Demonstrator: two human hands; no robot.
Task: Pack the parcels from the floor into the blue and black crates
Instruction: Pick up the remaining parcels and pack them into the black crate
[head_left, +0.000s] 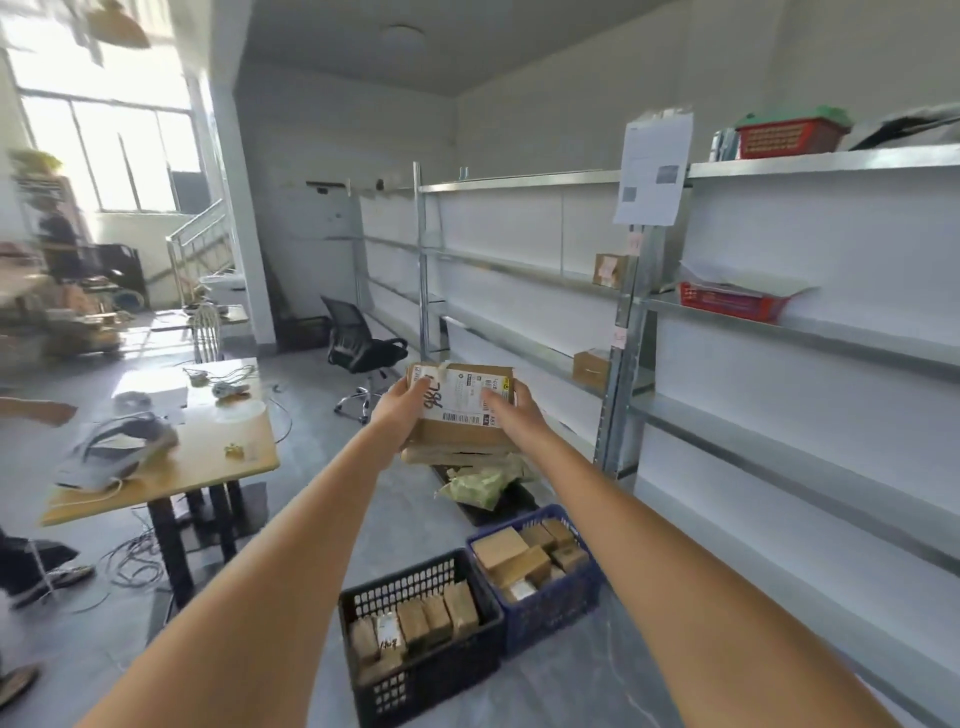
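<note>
Holding cardboard parcel (462, 410) at chest height, both arms outstretched; left hand (400, 410) and right hand (511, 410) grip opposite sides; box looks stiff, light; black crate (415, 670) and blue crate (550, 603) below, part-filled.

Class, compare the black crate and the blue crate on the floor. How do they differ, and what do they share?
The black crate sits nearer the camera, the blue crate beyond it, closer to the shelving. In the black crate the parcels stand on edge in a row; in the blue crate the boxes lie at mixed angles. Both are perforated plastic crates, side by side, and both already hold brown cardboard parcels.
</note>
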